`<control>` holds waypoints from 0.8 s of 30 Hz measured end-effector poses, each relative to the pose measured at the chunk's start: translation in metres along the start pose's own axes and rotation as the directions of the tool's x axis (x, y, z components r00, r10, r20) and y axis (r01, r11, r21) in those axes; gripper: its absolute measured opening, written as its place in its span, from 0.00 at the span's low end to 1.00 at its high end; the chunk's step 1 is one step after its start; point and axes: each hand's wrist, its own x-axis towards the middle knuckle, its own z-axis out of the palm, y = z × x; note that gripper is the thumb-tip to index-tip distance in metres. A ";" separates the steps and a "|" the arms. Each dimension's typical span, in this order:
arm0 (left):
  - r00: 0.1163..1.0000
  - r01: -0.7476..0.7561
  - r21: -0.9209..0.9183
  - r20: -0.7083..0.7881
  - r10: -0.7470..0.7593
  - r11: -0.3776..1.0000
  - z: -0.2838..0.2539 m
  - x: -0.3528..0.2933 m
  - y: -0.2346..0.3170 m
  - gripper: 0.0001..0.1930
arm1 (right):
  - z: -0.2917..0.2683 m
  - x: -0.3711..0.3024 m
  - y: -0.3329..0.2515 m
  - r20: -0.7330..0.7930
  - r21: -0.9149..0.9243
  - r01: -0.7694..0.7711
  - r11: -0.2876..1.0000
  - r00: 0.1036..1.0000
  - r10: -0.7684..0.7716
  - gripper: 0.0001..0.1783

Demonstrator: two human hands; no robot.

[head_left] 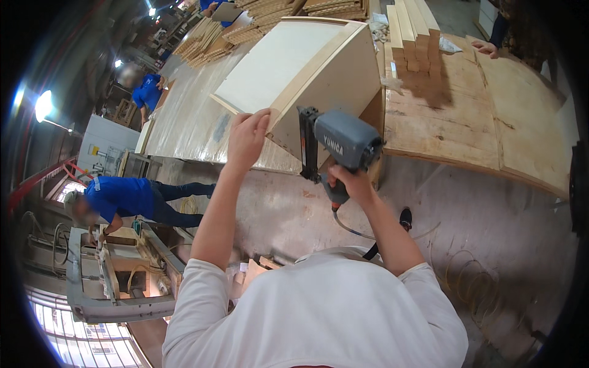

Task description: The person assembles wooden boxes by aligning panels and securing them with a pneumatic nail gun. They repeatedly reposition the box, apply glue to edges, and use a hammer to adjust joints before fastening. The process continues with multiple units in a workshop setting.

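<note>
Nailer [348,140] fills curled right fingers [335,173], box [331,83] touches bent left fingers [257,119], pinch unclear; nailing seems underway, next needing square aim.

Pale block capitals forming a single word [333,145] stand on the side of the dark grey, rounded nail gun [350,134] (slanting down toward the right), the only lettering clear enough to read. A small yellow patch [94,149] on the pale, flat panel [119,131] at left is too small to make out.
</note>
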 end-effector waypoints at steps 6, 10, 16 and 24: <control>0.986 -0.162 0.206 -0.003 0.166 0.965 -0.005 -0.016 -0.044 0.23 | 0.011 -0.017 0.020 0.070 -0.051 -0.046 0.998 0.996 0.049 0.04; 0.985 -0.168 0.182 -0.008 0.172 0.969 0.003 -0.019 -0.035 0.26 | 0.018 -0.016 0.020 0.075 -0.033 -0.051 0.998 0.996 0.053 0.04; 0.989 -0.148 0.000 -0.003 0.148 0.989 0.002 -0.018 -0.038 0.27 | 0.029 -0.018 0.030 0.013 -0.061 -0.004 0.998 1.000 0.005 0.04; 0.991 -0.136 0.047 -0.010 0.136 0.990 0.002 -0.019 -0.030 0.27 | 0.032 -0.020 0.023 0.021 -0.082 -0.027 0.996 0.999 0.028 0.04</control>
